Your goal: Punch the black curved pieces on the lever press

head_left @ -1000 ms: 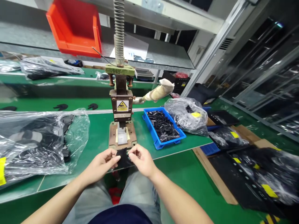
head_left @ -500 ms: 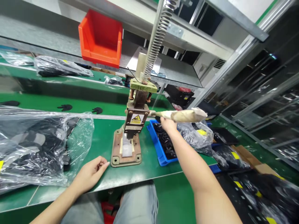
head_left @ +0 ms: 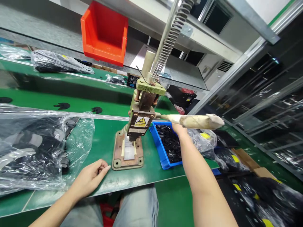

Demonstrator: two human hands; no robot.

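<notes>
My left hand [head_left: 92, 176] rests on the green bench top with its fingers curled in and thumb stretched out. Nothing shows in it, and its thumb tip is close to the base of a hand press [head_left: 115, 154]. My right hand [head_left: 180, 130] is beyond the press's wrapped lever [head_left: 196, 121], over the far side of a blue bin [head_left: 163, 161]. The lever hides its fingers, so I cannot tell what they touch. Small black parts [head_left: 167, 138] fill the bin. A pale block [head_left: 129, 152] sits on the press base beneath the ram.
A clear plastic bag [head_left: 30, 154] of dark, curved pieces lies at left. Several flat black pieces [head_left: 62, 106] lie on the green strip behind. A red bin [head_left: 104, 53] stands on the shelf above. More bagged parts [head_left: 201, 140] are at right.
My right hand has moved a little right and its fingers have gone out of sight behind the lever. The left hand keeps its place. The camera view has shifted slightly.
</notes>
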